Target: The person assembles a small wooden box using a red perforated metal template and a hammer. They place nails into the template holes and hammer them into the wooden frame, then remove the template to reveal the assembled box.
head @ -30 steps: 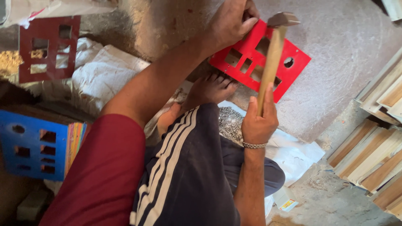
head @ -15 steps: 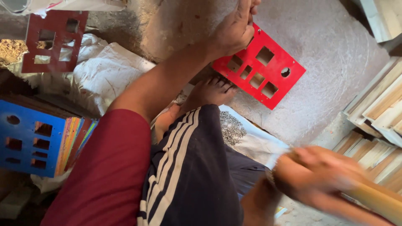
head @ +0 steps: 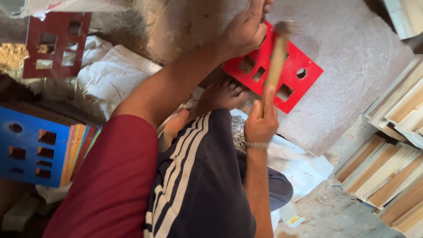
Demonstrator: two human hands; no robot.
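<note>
Gripping the wooden hammer (head: pixel 276 57) tight, the right hand (head: pixel 261 121) holds it over the red cut-out panel (head: pixel 282 72) on the stone slab (head: pixel 352 83). Left hand (head: pixel 244 31) clamps the panel's upper edge, beside the bare foot (head: pixel 222 94).

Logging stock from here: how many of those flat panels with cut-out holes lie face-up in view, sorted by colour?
Bright red panel, under the left hand and the hammer gripped by the right hand: 1
Dark red panel: 1
Blue panel, atop a stack: 1
Total: 3

Soft even daylight, dim left edge, motion blur on the hammer (head: pixel 276 57).
</note>
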